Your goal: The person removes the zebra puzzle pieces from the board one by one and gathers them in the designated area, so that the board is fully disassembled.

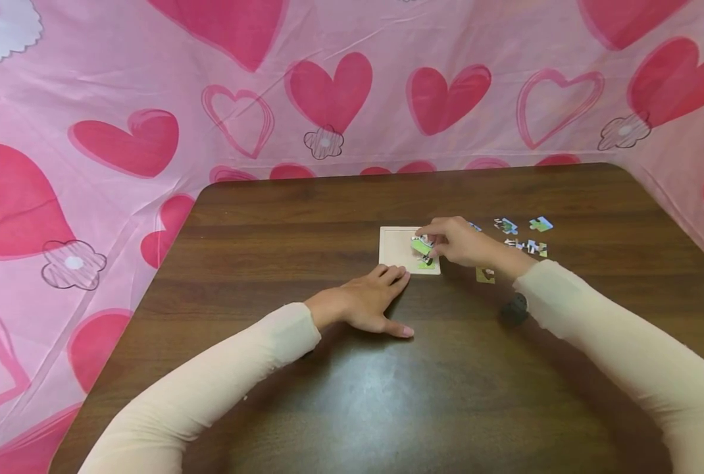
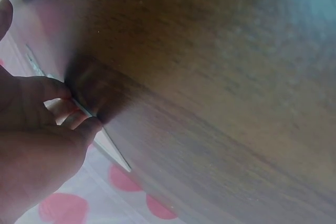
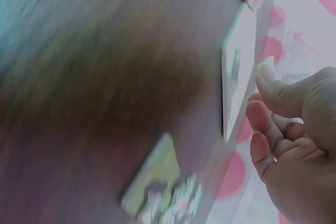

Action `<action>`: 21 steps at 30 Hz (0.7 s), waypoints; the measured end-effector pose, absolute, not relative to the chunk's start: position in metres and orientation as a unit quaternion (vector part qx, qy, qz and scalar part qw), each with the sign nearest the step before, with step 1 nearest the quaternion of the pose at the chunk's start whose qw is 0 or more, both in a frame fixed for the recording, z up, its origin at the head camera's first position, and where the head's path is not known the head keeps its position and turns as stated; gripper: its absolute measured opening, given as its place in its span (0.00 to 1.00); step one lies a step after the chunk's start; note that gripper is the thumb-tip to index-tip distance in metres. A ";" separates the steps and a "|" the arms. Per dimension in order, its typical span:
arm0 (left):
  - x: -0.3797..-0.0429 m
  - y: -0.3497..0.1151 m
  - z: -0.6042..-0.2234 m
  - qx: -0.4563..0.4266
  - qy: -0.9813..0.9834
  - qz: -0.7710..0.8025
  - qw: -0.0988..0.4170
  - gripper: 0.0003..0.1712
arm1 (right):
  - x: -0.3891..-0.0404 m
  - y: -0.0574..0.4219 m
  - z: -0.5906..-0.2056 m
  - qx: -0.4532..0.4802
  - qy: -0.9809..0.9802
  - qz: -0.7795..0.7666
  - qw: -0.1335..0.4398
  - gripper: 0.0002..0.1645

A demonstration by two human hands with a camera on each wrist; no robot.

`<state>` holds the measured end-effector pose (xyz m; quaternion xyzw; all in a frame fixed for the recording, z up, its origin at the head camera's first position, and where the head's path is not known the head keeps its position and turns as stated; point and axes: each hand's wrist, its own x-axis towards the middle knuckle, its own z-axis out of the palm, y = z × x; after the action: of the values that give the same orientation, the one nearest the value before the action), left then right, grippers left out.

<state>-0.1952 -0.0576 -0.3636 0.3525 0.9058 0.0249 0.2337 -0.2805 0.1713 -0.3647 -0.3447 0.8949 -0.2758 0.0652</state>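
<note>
A pale square puzzle tray (image 1: 395, 247) lies on the table. My left hand (image 1: 374, 300) rests at its near edge, fingers extended and thumb spread out on the wood. In the left wrist view, the fingertips (image 2: 90, 125) touch the tray's thin edge. Over the tray's right half, my right hand (image 1: 455, 241) pinches a green-and-white puzzle piece (image 1: 421, 246) between thumb and fingers. Only a small tip of that piece shows past the thumb in the right wrist view. Another puzzle piece (image 1: 426, 266) with green on it lies in the tray's near right corner.
Several loose puzzle pieces (image 1: 541, 224) are scattered to the right of the tray, some partly hidden behind the right hand and forearm. One piece (image 1: 485, 275) lies nearer, below the right wrist. A pink cloth with hearts (image 1: 331, 92) hangs behind the brown table (image 1: 293, 217).
</note>
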 end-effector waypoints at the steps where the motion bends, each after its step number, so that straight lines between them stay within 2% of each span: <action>1: -0.195 -0.058 -0.364 0.353 0.906 0.024 0.234 0.62 | -0.281 0.174 -0.363 -0.337 0.898 -0.275 0.063 0.24; 6: -0.195 -0.058 -0.363 0.353 0.906 0.023 0.230 0.62 | -0.281 0.191 -0.357 -0.323 0.908 -0.264 0.041 0.23; 21: -0.193 -0.059 -0.364 0.354 0.908 0.021 0.225 0.62 | -0.271 0.237 -0.350 -0.316 0.917 -0.243 0.023 0.23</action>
<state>-0.1935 -0.0586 -0.3640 0.3542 0.9075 0.0213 0.2246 -0.2712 0.2367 -0.3504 -0.3159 0.9170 -0.2425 0.0228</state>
